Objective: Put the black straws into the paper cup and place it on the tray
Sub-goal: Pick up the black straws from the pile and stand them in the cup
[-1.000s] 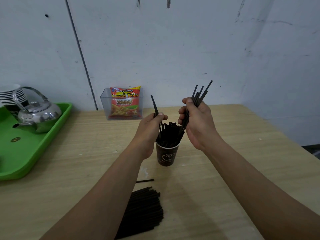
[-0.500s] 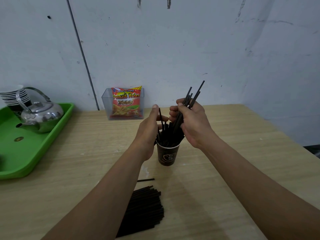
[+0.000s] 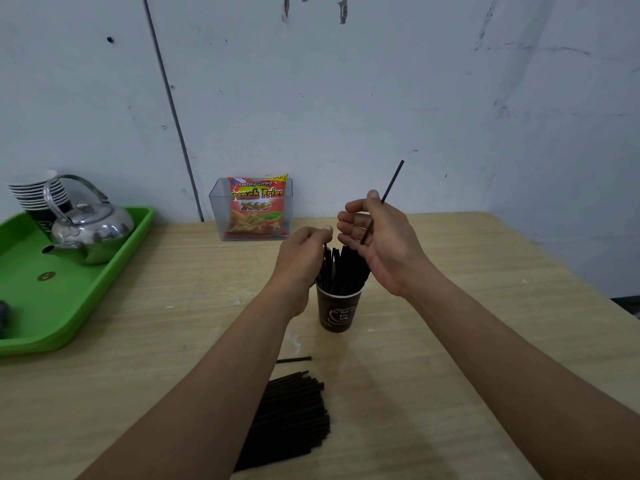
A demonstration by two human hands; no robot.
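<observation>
**Location.** The paper cup [image 3: 337, 311] stands upright at mid-table. It is well apart from the green tray [image 3: 114, 268], which lies toward its 9 o'clock and carries a kettle [image 3: 90, 233] and stacked cups [image 3: 34, 192]. The cup is packed with upright straws [image 3: 341, 271]. A loose pile [image 3: 291, 420] of black straws lies on the table [image 3: 467, 271] at the cup's 7 o'clock. One stray straw [image 3: 293, 359] lies between pile and cup.

**Handling.** The straws are judged light, thin, smooth and apt to roll or kink. They are best pinched at mid-length in small bunches and fed in end-first. The loaded cup is judged top-heavy and easily crushed, so it should be taken low round the wall with a light squeeze.

**Hands.** Both forearms reach forward and converge over the cup.
- The right hand [image 3: 381, 244], palm turned inward, holds a single straw [image 3: 391, 183] under the thumb. Its free end points to 1 o'clock and its lower end is just above the load.
- The left hand [image 3: 304, 258] has its fingers curled at the cup's 11 o'clock. It appears to pinch the top of one upright straw, though the contact is partly hidden.
</observation>
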